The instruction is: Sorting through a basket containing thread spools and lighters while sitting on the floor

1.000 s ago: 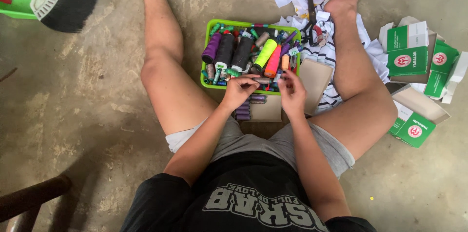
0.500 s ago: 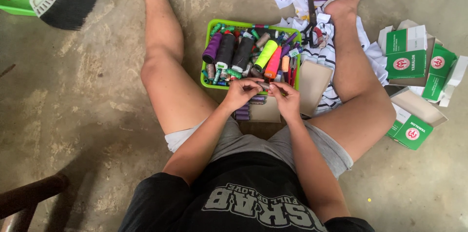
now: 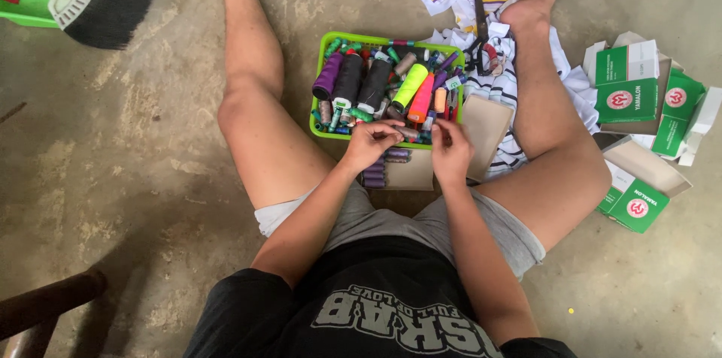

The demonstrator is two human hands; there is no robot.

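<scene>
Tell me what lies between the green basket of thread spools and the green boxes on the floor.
In the head view, between the green basket and the green boxes lie a tan cardboard piece, striped cloth, scissors, and the person's outstretched leg.

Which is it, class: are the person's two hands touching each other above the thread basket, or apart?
Apart. The head view shows a strip of basket contents between the left hand and right hand.

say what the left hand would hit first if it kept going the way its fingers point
Probably the small spools at the near edge of the green basket; the left hand points up and right toward them, though depth is unclear.
</scene>
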